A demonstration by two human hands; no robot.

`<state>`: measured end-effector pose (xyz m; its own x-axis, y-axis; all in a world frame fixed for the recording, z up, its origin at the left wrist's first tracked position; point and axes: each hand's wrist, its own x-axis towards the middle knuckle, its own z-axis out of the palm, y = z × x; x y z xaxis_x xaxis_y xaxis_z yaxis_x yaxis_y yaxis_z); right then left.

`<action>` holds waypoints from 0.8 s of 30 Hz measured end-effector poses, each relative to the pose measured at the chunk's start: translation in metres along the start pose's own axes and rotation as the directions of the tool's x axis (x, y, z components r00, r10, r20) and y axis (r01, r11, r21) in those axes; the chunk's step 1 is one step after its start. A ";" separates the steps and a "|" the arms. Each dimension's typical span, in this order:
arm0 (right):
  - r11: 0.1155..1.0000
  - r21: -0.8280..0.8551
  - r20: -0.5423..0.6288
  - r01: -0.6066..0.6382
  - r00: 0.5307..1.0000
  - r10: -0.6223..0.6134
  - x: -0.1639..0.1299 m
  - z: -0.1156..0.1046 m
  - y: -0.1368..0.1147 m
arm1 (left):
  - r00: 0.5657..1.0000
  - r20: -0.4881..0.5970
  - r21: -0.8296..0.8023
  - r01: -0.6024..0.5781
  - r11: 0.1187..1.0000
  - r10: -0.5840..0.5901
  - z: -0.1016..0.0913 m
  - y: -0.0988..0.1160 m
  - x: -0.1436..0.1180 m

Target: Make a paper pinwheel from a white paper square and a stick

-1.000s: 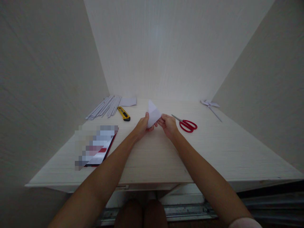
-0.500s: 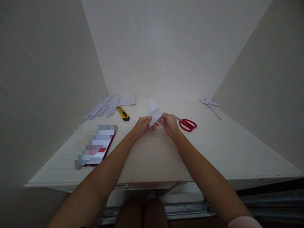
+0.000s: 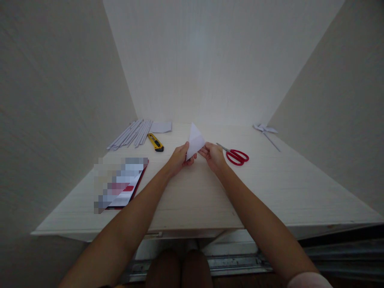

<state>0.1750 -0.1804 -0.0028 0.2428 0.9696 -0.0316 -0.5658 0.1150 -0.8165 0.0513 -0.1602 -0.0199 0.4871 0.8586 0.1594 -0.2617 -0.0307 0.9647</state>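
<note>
Above the table (image 3: 195, 196), both hands (image 3: 196, 157) pinch a folded white paper (image 3: 195, 141).

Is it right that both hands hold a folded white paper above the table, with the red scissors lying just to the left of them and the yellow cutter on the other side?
Not quite: the sides are swapped. In the head view the red scissors lie to the right of the hands, beside the right hand, and the yellow cutter lies to the left, beyond the left hand. Both hands do hold the folded white paper above the table.
</note>
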 end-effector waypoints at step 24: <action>0.776 -0.630 -0.070 -0.017 0.997 -0.035 0.002 -0.006 -0.002 | 0.942 -0.175 0.476 -0.172 0.862 0.285 -0.008 -0.005 0.003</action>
<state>0.1816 -0.1801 -0.0050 0.3166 0.9476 -0.0432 0.0534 -0.0633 -0.9966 0.0473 -0.1535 -0.0255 0.2387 0.8901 0.3881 0.0871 -0.4177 0.9044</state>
